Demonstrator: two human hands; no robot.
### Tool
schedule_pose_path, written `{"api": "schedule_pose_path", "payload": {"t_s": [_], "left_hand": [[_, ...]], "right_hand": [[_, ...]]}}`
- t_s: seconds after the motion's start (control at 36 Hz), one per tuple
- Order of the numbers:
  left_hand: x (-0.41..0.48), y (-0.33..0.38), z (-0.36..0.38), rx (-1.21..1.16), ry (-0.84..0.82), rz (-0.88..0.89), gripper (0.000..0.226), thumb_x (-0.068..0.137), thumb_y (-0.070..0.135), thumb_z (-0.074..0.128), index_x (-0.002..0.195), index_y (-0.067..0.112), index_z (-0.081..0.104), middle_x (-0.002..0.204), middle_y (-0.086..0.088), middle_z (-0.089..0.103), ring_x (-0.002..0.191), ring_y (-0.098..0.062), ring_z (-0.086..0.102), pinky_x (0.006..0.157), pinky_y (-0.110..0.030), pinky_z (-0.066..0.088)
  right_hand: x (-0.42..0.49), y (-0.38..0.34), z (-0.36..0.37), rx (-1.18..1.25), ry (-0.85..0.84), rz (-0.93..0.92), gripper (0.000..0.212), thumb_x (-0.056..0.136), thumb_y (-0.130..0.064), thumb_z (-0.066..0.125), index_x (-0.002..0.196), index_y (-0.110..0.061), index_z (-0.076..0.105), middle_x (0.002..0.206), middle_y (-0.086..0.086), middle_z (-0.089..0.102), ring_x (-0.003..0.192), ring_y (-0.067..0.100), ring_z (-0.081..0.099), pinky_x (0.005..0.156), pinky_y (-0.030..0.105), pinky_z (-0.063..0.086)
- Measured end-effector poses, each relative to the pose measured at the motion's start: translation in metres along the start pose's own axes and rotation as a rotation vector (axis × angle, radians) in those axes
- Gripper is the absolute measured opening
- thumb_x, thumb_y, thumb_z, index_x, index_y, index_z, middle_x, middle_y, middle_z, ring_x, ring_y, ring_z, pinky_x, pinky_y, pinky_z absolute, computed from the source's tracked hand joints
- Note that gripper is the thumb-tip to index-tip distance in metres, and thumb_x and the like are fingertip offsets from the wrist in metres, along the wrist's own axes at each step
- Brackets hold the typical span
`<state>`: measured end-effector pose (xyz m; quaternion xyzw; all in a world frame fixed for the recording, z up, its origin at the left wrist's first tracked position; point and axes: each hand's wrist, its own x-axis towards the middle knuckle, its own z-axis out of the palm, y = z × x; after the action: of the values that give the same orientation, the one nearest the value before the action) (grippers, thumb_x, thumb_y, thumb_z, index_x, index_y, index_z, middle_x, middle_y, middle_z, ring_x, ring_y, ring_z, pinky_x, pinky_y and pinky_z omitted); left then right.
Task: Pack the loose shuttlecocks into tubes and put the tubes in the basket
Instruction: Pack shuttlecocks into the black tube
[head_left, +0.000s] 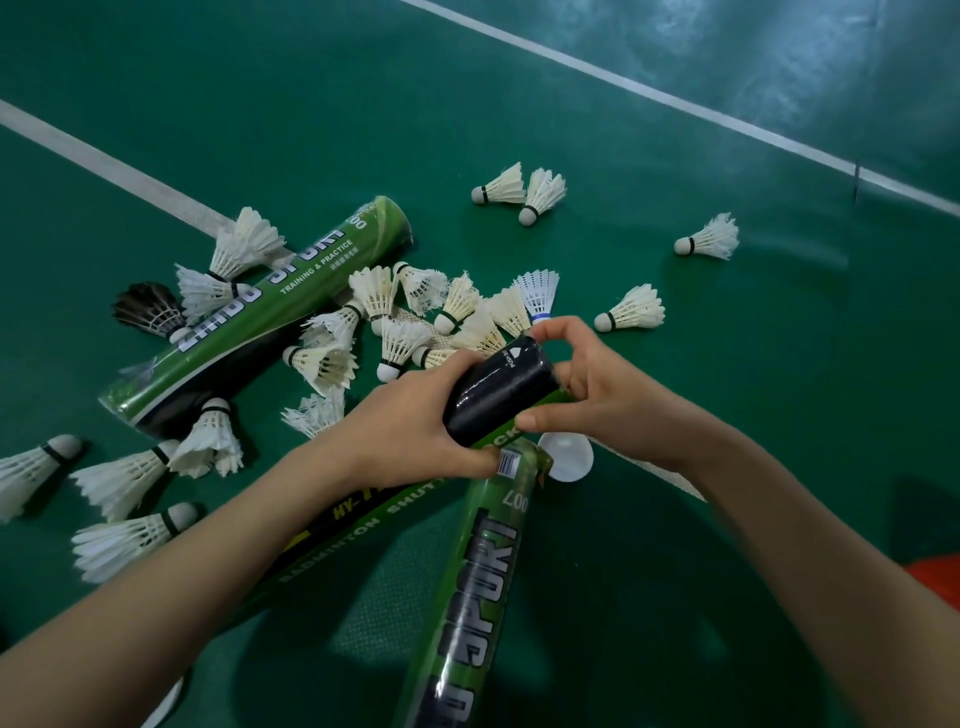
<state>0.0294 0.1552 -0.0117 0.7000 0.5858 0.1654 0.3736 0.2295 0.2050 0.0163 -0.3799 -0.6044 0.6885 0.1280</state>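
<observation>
Head camera looks down on a green court floor (675, 338) strewn with loose shuttlecocks (400, 332). The left hand (410, 415) grips the black end of a dark tube (498, 395), which slants up from lower left. The right hand (602, 384) curls over that tube's end, thumb pressed against its side; whether it also holds a shuttlecock I cannot tell. A green tube (467, 587) lies across the foreground, touching the dark tube, with a white cap (571, 462) just beside its end. Another green tube (270, 312) lies among the shuttlecocks at left, a black shuttlecock (148, 309) beside it. An orange edge (940, 577) at far right may be the basket.
</observation>
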Motion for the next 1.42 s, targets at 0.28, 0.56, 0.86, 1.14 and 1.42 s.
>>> {"api": "schedule_pose_path", "payload": {"t_s": [0.28,0.56,0.86,1.14,1.42], "left_hand": [[-0.002,-0.002,0.005,0.095,-0.028,0.013,0.069,0.060,0.052,0.074,0.116,0.041,0.036,0.082,0.019,0.053,0.068,-0.001,0.055,0.059,-0.024,0.043],[-0.001,-0.004,0.010,0.142,-0.068,0.019,0.072,0.061,0.053,0.073,0.121,0.036,0.036,0.093,0.016,0.055,0.077,-0.006,0.058,0.068,-0.029,0.049],[0.006,-0.024,0.021,0.206,-0.158,-0.099,0.080,0.071,0.046,0.072,0.136,0.031,0.029,0.102,0.012,0.050,0.087,-0.011,0.056,0.076,-0.030,0.051],[0.012,-0.029,0.027,0.229,-0.139,-0.134,0.081,0.070,0.049,0.072,0.136,0.030,0.029,0.112,0.008,0.052,0.095,-0.016,0.055,0.082,-0.037,0.051],[0.012,-0.024,0.025,0.228,-0.045,-0.106,0.088,0.067,0.054,0.070,0.140,0.033,0.025,0.117,0.009,0.052,0.095,-0.015,0.055,0.080,-0.036,0.051]], "right_hand": [[0.002,0.002,0.000,-0.043,-0.077,0.110,0.049,0.085,0.012,0.060,0.121,-0.006,0.032,0.108,0.015,0.061,0.098,0.014,0.064,0.090,0.033,0.053],[0.007,0.010,0.003,-0.117,-0.090,0.224,0.074,0.081,0.000,0.068,0.140,-0.013,0.025,0.111,0.005,0.061,0.104,0.016,0.062,0.087,0.027,0.051],[0.003,0.063,-0.016,0.085,0.353,0.107,0.027,0.082,-0.012,0.070,0.102,-0.013,0.053,0.090,0.006,0.069,0.089,0.022,0.067,0.088,0.034,0.054],[0.023,0.143,-0.024,-1.069,0.136,0.151,0.069,0.088,-0.028,0.063,0.148,-0.031,0.030,0.159,0.005,0.011,0.146,0.024,0.006,0.117,0.040,0.011],[0.024,0.119,-0.026,-0.404,0.682,0.092,0.036,0.085,-0.017,0.066,0.118,-0.014,0.053,0.114,0.003,0.053,0.099,0.019,0.052,0.077,0.029,0.049]]}}
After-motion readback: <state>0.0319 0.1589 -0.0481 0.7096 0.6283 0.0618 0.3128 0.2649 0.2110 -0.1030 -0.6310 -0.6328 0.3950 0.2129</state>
